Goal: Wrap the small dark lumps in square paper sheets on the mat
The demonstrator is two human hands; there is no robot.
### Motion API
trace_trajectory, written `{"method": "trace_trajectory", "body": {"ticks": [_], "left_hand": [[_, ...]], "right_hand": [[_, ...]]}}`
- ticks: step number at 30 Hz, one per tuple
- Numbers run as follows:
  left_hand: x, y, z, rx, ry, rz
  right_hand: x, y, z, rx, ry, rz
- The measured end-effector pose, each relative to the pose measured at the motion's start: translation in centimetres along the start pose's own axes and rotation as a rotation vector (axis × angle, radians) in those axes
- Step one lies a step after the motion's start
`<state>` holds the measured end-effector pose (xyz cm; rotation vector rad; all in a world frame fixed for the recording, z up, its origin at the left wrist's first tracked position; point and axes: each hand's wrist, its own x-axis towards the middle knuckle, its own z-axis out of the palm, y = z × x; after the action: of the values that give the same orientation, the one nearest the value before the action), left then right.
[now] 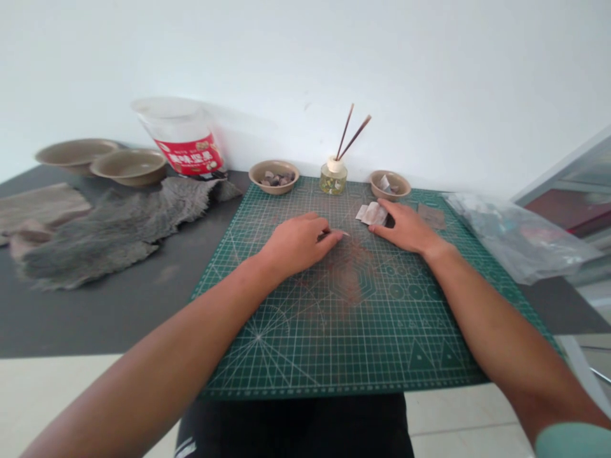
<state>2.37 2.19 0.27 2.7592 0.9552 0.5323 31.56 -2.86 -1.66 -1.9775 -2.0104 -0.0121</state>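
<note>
My left hand (305, 238) is closed in a pinch above the middle of the green cutting mat (296, 362). A small pale tip sticks out past its thumb; the rest of what it holds is hidden by the fingers. My right hand (405, 224) grips a pale, folded sheet-like piece (375, 213) between thumb and fingers, low over the mat's far right part. A smaller white piece (361, 212) lies against its left side. Reddish-brown dust (353, 283) is smeared over the mat between and in front of my hands.
Behind stand a bowl of dark stone-like lumps (275, 178), a reed diffuser (333, 175) and a small bowl (390, 185) with pale scraps. A brown square (432, 216) and plastic bag (520, 235) lie right. Left are grey cloth (109, 222), two bowls and a plastic tub (184, 137).
</note>
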Motion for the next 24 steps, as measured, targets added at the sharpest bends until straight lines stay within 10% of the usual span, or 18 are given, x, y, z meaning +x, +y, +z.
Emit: {"method": "trace_trajectory", "body": {"ticks": [24], "left_hand": [[-0.8, 1.7, 0.2, 0.087, -0.150, 0.068]], "right_hand": [[-2.2, -3.1, -1.3, 0.214, 0.146, -0.042]]}}
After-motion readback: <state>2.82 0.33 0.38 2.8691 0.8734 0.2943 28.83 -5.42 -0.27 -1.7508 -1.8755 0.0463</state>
